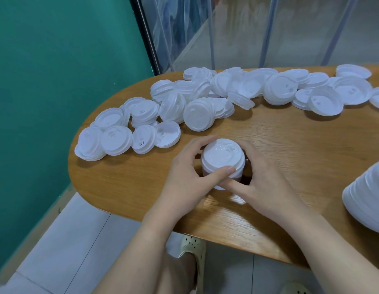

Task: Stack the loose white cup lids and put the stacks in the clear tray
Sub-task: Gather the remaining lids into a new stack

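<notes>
A short stack of white cup lids (221, 158) stands upright on the wooden table (290, 149), near its front edge. My left hand (184, 172) wraps the stack's left side, thumb across its front rim. My right hand (267, 183) cups its right side, fingers behind and below it. Many loose white lids (197, 113) lie scattered and overlapping in a band across the far and left part of the table. A long stack of lids (368, 196) lies on its side at the right edge, partly cut off. I cannot make out a clear tray.
The table's rounded left end (78, 166) overhangs a pale tiled floor. A teal wall (57, 81) rises to the left, and clear plastic curtain strips (248, 28) hang behind the table. My feet in pale perforated clogs (192, 251) show below the front edge.
</notes>
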Motion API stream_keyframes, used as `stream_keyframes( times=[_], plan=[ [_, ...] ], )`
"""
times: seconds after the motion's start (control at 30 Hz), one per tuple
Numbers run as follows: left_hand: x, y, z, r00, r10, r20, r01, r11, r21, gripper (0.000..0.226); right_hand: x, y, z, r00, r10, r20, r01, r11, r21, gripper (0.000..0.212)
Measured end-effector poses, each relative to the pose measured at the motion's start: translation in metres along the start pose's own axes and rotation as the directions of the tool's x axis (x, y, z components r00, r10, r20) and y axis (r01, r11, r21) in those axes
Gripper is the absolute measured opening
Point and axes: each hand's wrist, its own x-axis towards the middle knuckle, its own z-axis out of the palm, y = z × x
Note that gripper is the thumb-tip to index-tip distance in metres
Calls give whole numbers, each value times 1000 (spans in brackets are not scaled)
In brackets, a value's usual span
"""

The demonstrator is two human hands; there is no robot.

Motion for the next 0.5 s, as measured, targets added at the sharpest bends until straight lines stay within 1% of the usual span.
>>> stream_keyframes(
  times=[0.2, 0.37, 0.5],
  plan=[
    [0, -4, -4, 999, -41, 12, 42, 998, -53, 63, 0, -2, -1, 1000, -6, 1, 6, 1000, -19, 73],
    [-1, -6, -7, 999, -37, 3, 37, 992, -121, 50, 0, -7, -2, 1000, 1, -3, -1, 1000, -10, 69],
    [-2, -8, -9, 1000, -27, 4, 28, 993, -116, 49, -1, -10, -3, 1000, 1, 1, -1, 1000, -12, 73]
  ],
)
